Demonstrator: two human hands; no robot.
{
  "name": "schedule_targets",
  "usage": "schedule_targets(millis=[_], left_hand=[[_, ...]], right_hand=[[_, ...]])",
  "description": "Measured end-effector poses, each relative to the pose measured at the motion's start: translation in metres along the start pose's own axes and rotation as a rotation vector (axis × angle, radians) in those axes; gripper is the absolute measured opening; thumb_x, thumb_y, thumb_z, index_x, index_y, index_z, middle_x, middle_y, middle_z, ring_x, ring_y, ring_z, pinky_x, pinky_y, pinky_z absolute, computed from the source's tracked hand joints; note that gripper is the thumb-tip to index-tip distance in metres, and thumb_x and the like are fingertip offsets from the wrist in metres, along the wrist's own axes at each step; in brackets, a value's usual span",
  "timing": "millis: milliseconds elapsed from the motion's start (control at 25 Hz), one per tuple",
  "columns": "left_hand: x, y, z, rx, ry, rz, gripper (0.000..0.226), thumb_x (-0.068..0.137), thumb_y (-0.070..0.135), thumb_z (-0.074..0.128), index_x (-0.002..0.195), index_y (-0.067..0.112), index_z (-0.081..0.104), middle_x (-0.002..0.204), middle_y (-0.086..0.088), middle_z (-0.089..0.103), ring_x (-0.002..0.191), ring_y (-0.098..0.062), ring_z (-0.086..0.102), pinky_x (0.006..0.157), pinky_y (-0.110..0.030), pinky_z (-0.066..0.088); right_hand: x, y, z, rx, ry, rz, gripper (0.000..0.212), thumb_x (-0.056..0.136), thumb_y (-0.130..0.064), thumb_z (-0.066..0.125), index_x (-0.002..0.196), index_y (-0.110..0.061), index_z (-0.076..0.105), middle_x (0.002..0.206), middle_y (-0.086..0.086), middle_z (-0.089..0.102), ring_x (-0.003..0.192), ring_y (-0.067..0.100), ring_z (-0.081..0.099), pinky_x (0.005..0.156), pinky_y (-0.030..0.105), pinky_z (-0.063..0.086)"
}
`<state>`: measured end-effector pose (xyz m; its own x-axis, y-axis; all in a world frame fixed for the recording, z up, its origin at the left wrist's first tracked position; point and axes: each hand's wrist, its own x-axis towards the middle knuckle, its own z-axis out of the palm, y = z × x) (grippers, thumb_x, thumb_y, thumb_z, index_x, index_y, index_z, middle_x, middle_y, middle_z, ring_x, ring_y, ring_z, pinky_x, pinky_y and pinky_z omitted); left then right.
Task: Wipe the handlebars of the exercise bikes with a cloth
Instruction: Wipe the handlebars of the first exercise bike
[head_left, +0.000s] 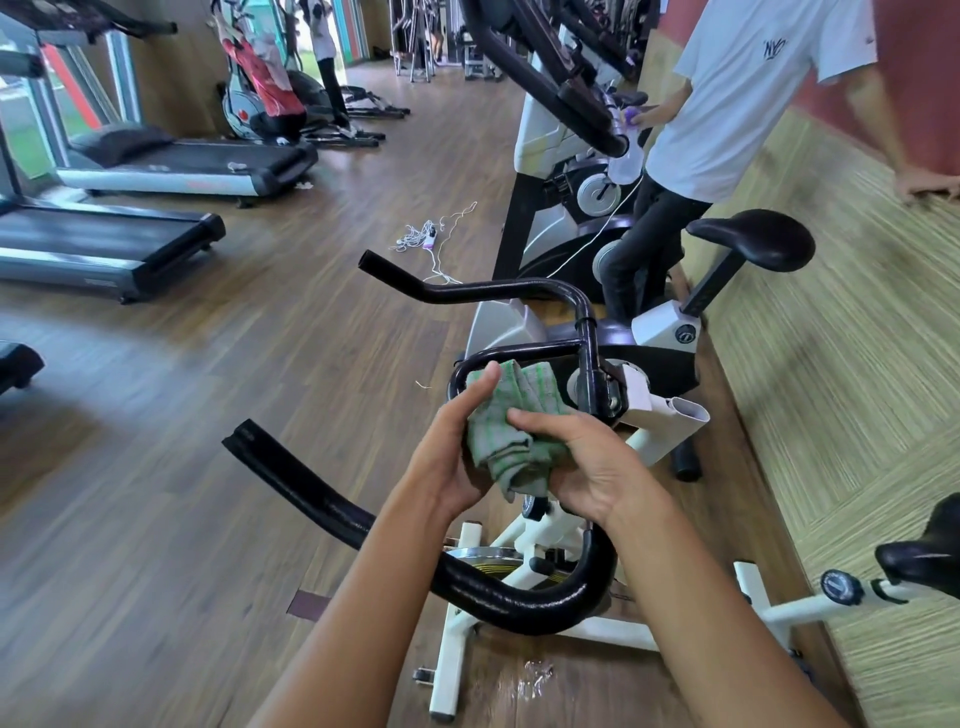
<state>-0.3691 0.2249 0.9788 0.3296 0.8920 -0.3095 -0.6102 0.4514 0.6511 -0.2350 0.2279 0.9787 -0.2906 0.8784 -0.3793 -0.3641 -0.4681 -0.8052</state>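
Left hand (451, 460), right hand (589, 470) — both grip the cloth (511, 415), bunched between them.

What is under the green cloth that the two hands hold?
Below the green cloth, held by the left hand and right hand, show a black knob and the white frame of the near bike. The cloth and hands cover whatever lies directly beneath them.
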Motion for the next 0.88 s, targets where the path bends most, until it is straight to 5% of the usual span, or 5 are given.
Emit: schedule_targets(millis=[160,360,520,680,880], left_hand=[[-0.001,-0.002,-0.005,-0.004,0.123,0.07,0.045,0.09,0.034,0.062,0.122,0.002,0.065,0.117,-0.019,0.069,0.103,-0.03,0.069,0.094,-0.042,0.055],[0.0,-0.006,-0.004,0.304,0.349,0.247,0.039,0.093,0.042,0.061,0.113,0.01,0.07,0.102,-0.01,0.076,0.093,-0.022,0.074,0.076,-0.033,0.059],[0.0,-0.008,-0.008,0.325,0.406,0.217,0.037,0.093,0.038,0.064,0.114,0.008,0.068,0.098,-0.011,0.076,0.085,-0.022,0.075,0.061,-0.028,0.057],[-0.007,-0.011,-0.006,0.306,0.347,0.211,0.048,0.092,0.055,0.056,0.113,0.015,0.07,0.1,-0.006,0.077,0.093,-0.018,0.074,0.081,-0.034,0.057],[-0.005,-0.012,-0.007,0.337,0.335,0.238,0.037,0.09,0.046,0.062,0.105,0.013,0.069,0.096,-0.008,0.076,0.09,-0.02,0.073,0.087,-0.04,0.056]], right_hand=[[0.004,0.006,0.011,-0.178,0.12,-0.18,0.024,0.082,-0.006,0.076,0.105,-0.011,0.071,0.101,0.015,0.075,0.093,0.031,0.073,0.087,0.053,0.057],[0.007,0.014,0.017,-0.521,0.205,-0.333,0.016,0.083,-0.044,0.068,0.096,-0.034,0.07,0.092,-0.003,0.076,0.09,0.021,0.073,0.084,0.051,0.058],[0.004,0.012,0.019,-0.488,0.134,-0.283,0.016,0.099,-0.027,0.057,0.105,-0.026,0.072,0.096,0.002,0.077,0.094,0.021,0.074,0.09,0.049,0.057],[0.001,0.011,0.02,-0.415,0.04,-0.202,0.033,0.102,-0.043,0.047,0.114,-0.024,0.072,0.106,0.001,0.076,0.102,0.018,0.072,0.096,0.043,0.054],[0.003,0.013,0.023,-0.35,0.056,-0.174,0.025,0.103,-0.024,0.049,0.106,-0.024,0.073,0.103,0.005,0.076,0.101,0.021,0.072,0.096,0.047,0.055]])
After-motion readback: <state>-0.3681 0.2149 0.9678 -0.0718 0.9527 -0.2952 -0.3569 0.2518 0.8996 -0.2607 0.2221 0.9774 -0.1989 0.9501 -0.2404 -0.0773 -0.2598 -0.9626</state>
